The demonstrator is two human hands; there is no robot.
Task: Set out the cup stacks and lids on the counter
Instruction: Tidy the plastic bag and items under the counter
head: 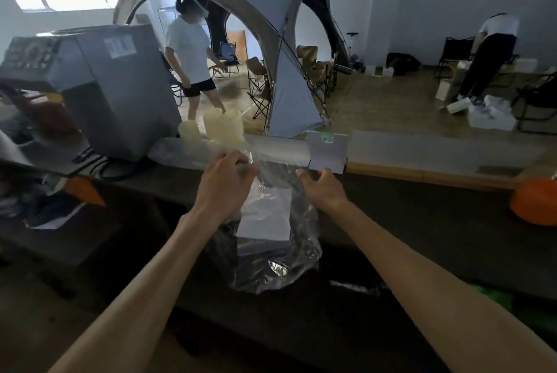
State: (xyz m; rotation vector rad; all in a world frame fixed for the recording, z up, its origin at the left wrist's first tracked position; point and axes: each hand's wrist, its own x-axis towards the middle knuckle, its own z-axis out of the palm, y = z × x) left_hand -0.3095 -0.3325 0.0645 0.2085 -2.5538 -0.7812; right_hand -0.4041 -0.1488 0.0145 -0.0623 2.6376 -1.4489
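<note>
- Forearms reach in from the bottom edge toward a clear plastic bag hanging between them, above the dark bench.
- Left hand has its fingers curled over the bag's upper left edge, pinching the film.
- Right hand pinches the upper right edge with curled fingers, its thumb pointing toward the left hand; between them the bag's mouth is held up.
- Inside the bag sits a pale, flat-faced pack; whether it holds lids I cannot tell through the glare.
- Cup stacks, translucent and yellowish, stand on the bench's far edge just behind the left hand, with more clear wrap lying at their foot.
- Handling, as I judge it: the film is thin, limp and slick, so it will sag and slide; a pinch at the rim suits holding it open, but the load is better lifted from beneath or drawn out by the pack itself.
- Cups look light and springy, easy to tip; grip a stack low around its side.
- Grey machine stands just left of the cups, and its dark cables trail across the bench near the wrap.
- White card stands on the far ledge just above the right hand.
- Orange object lies well off to the right.
- Beyond the bench are a grey tent, folding chairs and two people, all well apart from the work.
</note>
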